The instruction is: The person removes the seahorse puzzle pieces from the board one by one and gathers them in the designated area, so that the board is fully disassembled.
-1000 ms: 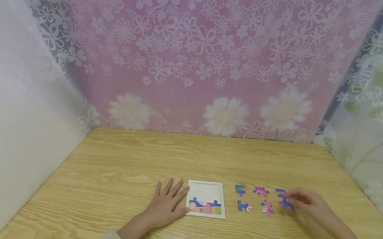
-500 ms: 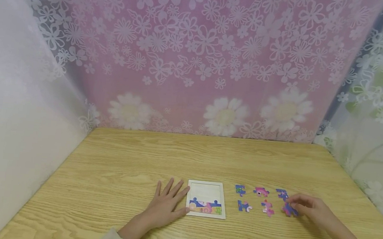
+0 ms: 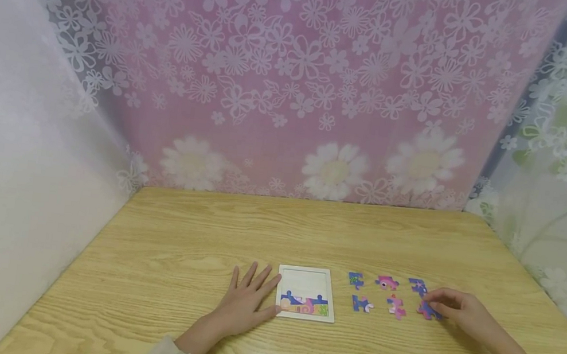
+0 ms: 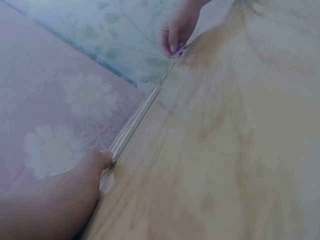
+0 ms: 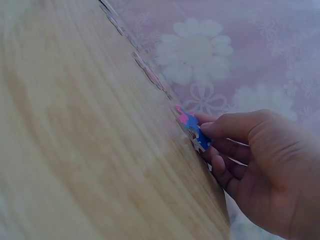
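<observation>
My right hand (image 3: 463,312) pinches a blue and pink jigsaw piece (image 5: 192,125) between thumb and fingers. In the right wrist view the piece is tilted, near the tabletop. My left hand (image 3: 243,306) lies flat with fingers spread, its thumb and a fingertip touching the left rim of a white puzzle tray (image 3: 332,286). Along the tray's near side sits a row of joined pieces (image 3: 303,306) in blue, pink and green. The left wrist view shows the left thumb (image 4: 102,159) at the tray's edge.
Loose pieces lie in two rows between tray and right hand: a blue-green one (image 3: 355,280), a pink one with an eye (image 3: 386,283), a starfish one (image 3: 417,286), a blue one (image 3: 361,304) and a pink one (image 3: 395,307). A flowered curtain (image 3: 293,86) backs the wooden table (image 3: 205,226).
My right hand has drawn the pinched piece slightly toward me and to the right, away from the starfish piece, then stayed about there. The left hand and tray have kept their places.
</observation>
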A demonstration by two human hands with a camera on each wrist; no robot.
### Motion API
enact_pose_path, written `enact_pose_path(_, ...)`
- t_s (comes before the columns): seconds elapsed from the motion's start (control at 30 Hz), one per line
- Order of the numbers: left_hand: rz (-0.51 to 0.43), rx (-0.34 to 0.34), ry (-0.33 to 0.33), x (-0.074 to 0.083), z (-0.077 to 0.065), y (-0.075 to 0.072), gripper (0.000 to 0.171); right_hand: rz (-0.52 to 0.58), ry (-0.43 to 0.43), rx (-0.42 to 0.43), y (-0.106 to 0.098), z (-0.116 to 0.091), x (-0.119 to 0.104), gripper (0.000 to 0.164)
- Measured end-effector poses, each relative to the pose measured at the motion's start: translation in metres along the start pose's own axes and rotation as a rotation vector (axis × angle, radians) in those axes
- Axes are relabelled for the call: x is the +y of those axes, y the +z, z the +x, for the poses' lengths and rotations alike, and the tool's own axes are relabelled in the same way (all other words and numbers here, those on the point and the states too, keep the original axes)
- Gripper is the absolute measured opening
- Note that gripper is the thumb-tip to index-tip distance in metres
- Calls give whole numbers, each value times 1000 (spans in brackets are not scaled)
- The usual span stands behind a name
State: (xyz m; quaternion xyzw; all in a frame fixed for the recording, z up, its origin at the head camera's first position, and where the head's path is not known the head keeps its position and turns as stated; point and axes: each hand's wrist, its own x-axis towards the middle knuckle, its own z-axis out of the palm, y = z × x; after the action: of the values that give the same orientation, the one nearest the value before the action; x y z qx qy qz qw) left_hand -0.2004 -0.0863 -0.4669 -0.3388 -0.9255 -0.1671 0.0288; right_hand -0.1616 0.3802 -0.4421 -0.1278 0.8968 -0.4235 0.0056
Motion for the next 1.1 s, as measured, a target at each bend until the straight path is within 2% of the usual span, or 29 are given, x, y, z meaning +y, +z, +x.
enact_pose_path(0.27, 7, -8, -6, 0, 1, 1, 66, -27, -84, -10, 1, -1, 5, 20)
enact_pose_path(0.93, 2, -6, -11, -1, 1, 1, 66, -110, -98, 38, 3, -2, 2, 16)
enact_pose_path(1.1, 8, -9, -15, -1, 1, 1, 66, -145, -125, 54, 4, 0, 3, 13)
